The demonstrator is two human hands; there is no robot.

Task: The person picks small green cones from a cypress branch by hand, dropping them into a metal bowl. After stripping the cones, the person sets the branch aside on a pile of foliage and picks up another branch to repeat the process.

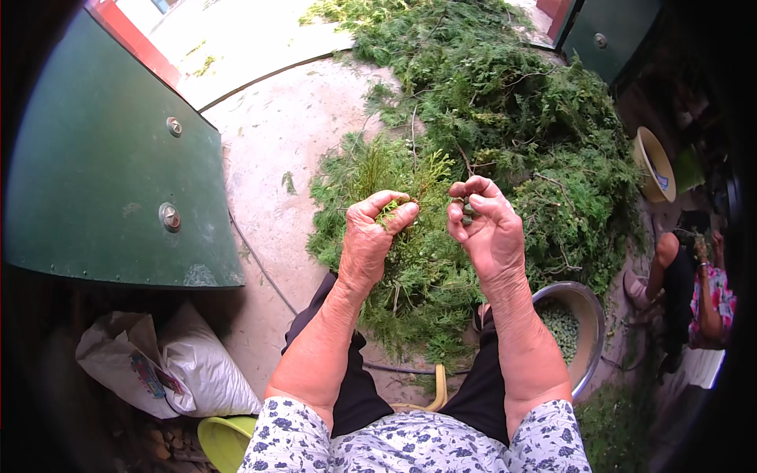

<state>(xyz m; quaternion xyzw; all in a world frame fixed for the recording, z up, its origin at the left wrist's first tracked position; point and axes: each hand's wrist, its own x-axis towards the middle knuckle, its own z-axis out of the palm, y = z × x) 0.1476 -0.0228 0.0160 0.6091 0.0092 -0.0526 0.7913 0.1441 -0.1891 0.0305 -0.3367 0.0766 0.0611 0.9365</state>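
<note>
At mid-frame, a feathery yellow-green sprig (386,213) is pinched between thumb and fingers of the left hand (368,239), while small round dark-green cones (467,211) are held in the loosely curled right hand (497,231), seemingly against spilling. At lower right, a round grey metal-looking basin (587,319) is placed, apparently for easy reach.

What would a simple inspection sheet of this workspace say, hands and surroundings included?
Surface: pale floor, scattered green bits.
Job's things: leafy sprig, small green pieces, heap of green branches, grey basin holding similar-looking pieces.
Clutter: white sack, yellow-green tub at lower left.
Hands: left hand pinches the sprig; right hand, curled, holds the small green pieces.
Cables: dark cable or hose along the floor.
Surroundings: green door panel at left; another person at right.
</note>
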